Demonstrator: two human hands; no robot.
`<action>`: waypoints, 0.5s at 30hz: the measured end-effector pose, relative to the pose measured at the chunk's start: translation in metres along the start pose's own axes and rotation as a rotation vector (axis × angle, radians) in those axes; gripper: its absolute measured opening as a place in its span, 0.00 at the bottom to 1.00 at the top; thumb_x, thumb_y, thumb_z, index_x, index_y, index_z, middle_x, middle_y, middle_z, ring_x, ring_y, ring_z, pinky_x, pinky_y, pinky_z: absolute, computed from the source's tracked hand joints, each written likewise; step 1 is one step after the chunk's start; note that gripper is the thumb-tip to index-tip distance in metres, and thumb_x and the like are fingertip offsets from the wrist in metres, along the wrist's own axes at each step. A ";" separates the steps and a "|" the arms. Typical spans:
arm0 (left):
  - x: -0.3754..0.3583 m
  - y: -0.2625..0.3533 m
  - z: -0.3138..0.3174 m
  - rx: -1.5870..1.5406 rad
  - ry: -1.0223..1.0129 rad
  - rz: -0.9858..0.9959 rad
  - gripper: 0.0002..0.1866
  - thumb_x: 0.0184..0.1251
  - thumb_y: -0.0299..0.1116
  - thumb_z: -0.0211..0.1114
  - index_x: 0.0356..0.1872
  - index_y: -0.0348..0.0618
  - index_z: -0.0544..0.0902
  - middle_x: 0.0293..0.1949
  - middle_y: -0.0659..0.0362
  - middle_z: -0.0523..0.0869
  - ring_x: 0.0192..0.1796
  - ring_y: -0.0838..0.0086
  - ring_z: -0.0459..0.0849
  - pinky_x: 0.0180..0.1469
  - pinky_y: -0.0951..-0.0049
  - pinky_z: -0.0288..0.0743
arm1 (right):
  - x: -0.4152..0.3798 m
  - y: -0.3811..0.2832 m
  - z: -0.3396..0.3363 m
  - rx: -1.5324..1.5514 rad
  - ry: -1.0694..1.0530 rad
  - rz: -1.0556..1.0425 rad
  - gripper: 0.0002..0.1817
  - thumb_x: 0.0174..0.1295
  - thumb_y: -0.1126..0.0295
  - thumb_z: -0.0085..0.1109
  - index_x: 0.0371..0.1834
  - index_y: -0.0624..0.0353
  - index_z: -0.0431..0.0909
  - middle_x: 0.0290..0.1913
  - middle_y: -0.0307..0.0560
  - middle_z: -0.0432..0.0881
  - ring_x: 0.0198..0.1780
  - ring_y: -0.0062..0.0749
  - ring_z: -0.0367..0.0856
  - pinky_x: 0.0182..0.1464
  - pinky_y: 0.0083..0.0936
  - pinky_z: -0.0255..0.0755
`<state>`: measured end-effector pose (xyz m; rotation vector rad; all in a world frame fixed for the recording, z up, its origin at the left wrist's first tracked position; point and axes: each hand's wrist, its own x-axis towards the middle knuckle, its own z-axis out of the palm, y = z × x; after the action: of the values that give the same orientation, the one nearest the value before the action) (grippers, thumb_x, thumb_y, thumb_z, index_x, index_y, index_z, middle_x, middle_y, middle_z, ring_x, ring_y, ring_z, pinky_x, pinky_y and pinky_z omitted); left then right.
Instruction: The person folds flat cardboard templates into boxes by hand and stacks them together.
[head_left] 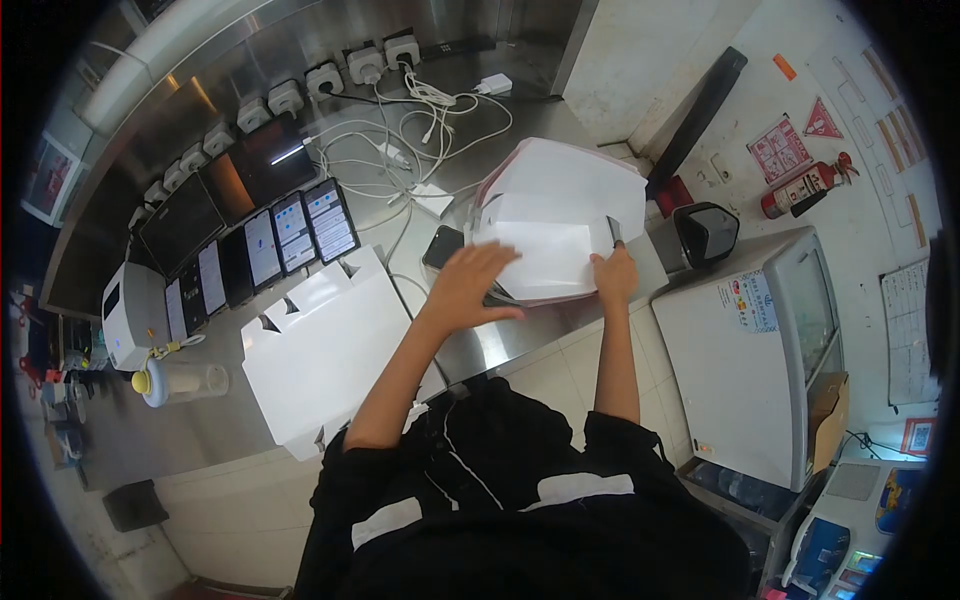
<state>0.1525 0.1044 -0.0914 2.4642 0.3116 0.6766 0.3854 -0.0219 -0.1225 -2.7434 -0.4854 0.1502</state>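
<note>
A white cardboard box, partly folded up with its lid flap raised at the back, sits at the counter's right end. My right hand grips its right side wall, thumb on the inner side and fingers around the outside. Over the box's left front corner, my left hand is open, fingers stretched toward the box and thumb apart. A dark smartphone lies just beyond the left hand. Left of that hand, a flat unfolded white cardboard blank rests on the counter, partly covered by my left forearm.
Several phones and tablets lean in a row at the back left. Tangled white charging cables run from the wall adapters. A clear bottle and a white printer are at left. On the right stands a white chest freezer.
</note>
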 end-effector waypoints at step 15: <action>-0.056 -0.018 0.046 -0.642 -0.299 -0.181 0.26 0.56 0.29 0.53 0.60 0.47 0.64 0.53 0.55 0.76 0.54 0.68 0.75 0.59 0.68 0.64 | -0.003 0.022 -0.012 -0.036 -0.107 -0.118 0.33 0.45 0.60 0.65 0.56 0.60 0.68 0.45 0.60 0.78 0.47 0.53 0.77 0.48 0.41 0.71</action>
<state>0.1284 0.0787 -0.1570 1.8563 0.1626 0.2632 0.3920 -0.0463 -0.1190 -2.7423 -0.6838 0.2619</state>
